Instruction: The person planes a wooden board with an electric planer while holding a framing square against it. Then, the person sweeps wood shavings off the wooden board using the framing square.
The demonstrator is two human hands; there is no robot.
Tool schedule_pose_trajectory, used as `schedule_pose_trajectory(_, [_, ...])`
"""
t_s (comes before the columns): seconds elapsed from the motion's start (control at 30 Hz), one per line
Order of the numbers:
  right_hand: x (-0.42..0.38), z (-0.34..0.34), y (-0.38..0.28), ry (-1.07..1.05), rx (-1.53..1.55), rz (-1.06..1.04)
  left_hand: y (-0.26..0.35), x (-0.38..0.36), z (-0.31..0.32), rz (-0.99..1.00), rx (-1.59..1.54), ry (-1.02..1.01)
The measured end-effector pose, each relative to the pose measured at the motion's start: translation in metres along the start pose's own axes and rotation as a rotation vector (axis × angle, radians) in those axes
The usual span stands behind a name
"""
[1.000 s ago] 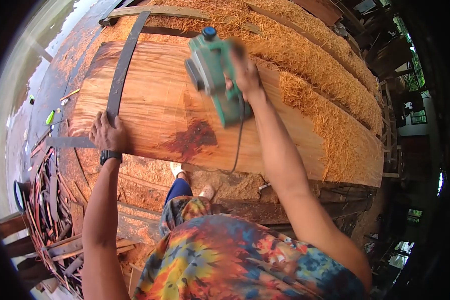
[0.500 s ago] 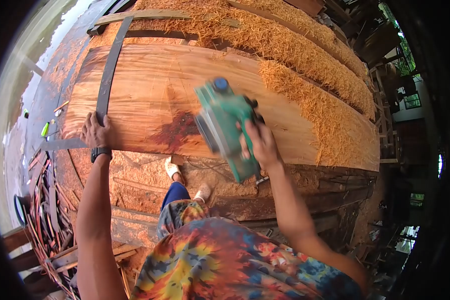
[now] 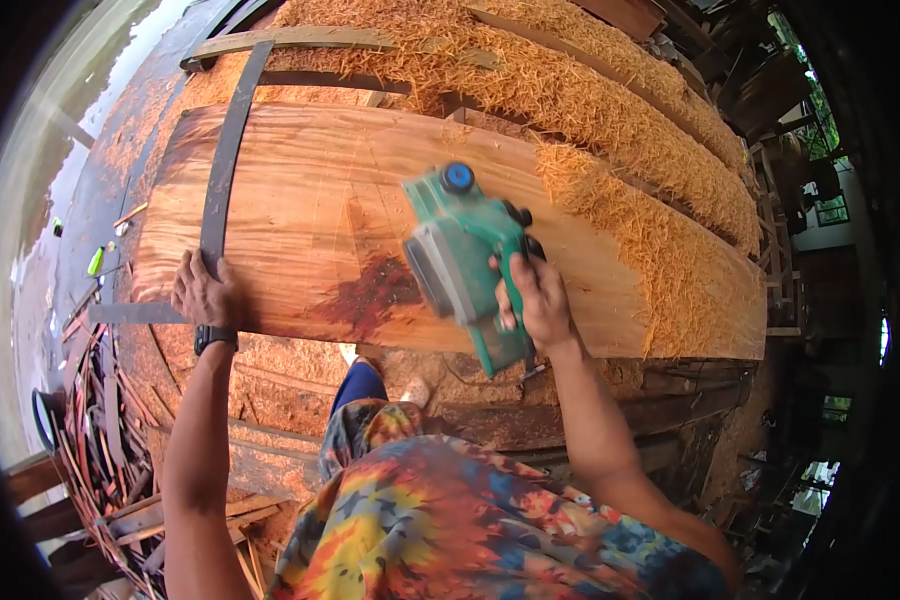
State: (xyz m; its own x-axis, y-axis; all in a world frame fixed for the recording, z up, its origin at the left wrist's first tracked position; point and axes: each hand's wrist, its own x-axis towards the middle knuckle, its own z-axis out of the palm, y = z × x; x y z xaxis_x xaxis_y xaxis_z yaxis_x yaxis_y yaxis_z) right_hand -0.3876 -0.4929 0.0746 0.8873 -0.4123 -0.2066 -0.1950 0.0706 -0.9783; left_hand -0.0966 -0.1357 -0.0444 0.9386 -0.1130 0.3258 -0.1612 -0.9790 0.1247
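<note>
In my right hand (image 3: pixel 538 303) is a green electric planer (image 3: pixel 475 255) with a blue knob at its front, gripped by the rear handle. It is tilted so its metal side shows, and it overlaps the middle of a wide wooden plank (image 3: pixel 300 160). My left hand (image 3: pixel 210 290), a dark watch on its wrist, is closed at the plank's near edge on the corner of a dark metal carpenter's square (image 3: pixel 228 170). One arm of the square crosses the plank; the other points left. A dark red stain (image 3: pixel 370 295) marks the wood left of the planer.
Orange shavings (image 3: pixel 660 270) cover the plank's right part and the boards (image 3: pixel 570 130) beyond it. Scrap wood strips (image 3: pixel 115 430) lie piled at lower left. More timbers (image 3: pixel 510 425) lie by my feet on the near side.
The whole view has shifted, so the plank sits lower in it. The planer is slightly farther from me over the plank, still in my right hand. My left hand stays at the square.
</note>
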Motion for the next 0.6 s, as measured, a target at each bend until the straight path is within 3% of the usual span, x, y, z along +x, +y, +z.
schedule_pose_trajectory(0.2, [0.153,0.026,-0.025,0.055,0.040,-0.064,0.005,0.000,-0.008,-0.021,0.002,-0.033])
schedule_pose_trajectory(0.33, [0.214,0.039,-0.037,-0.015,0.049,-0.120,0.010,0.000,-0.016,-0.045,-0.021,-0.062])
schedule_pose_trajectory(0.47, [0.217,0.039,-0.037,-0.032,0.096,-0.098,0.005,-0.001,-0.012,-0.043,-0.021,-0.048])
schedule_pose_trajectory(0.6, [0.164,0.033,-0.030,-0.015,0.043,-0.069,-0.002,0.000,-0.003,-0.034,-0.014,-0.028])
